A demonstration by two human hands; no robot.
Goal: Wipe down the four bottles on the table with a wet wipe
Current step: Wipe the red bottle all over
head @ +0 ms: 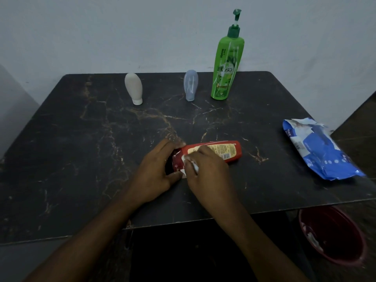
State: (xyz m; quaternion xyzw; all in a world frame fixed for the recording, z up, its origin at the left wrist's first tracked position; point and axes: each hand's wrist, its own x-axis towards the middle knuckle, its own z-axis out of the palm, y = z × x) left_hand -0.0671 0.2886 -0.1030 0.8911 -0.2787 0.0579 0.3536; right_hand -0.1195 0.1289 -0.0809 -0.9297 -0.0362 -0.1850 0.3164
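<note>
Red bottle (225, 149), wet wipe (183, 172), blue pack (319, 153), bin (337, 233)

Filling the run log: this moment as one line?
step: wiping red bottle, lying on table | left hand: grips cap end | right hand: holds wet wipe on it | white bottle, blue bottle, green bottle: upright

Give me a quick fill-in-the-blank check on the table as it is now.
The left hand holds the red bottle, which lies on its ____.
The right hand rubs it with a wipe coloured ____.
The tall pump bottle is ____.
The blue wipes pack lies near the table's ____ edge.
Missing words: side, white, green, right.
</note>
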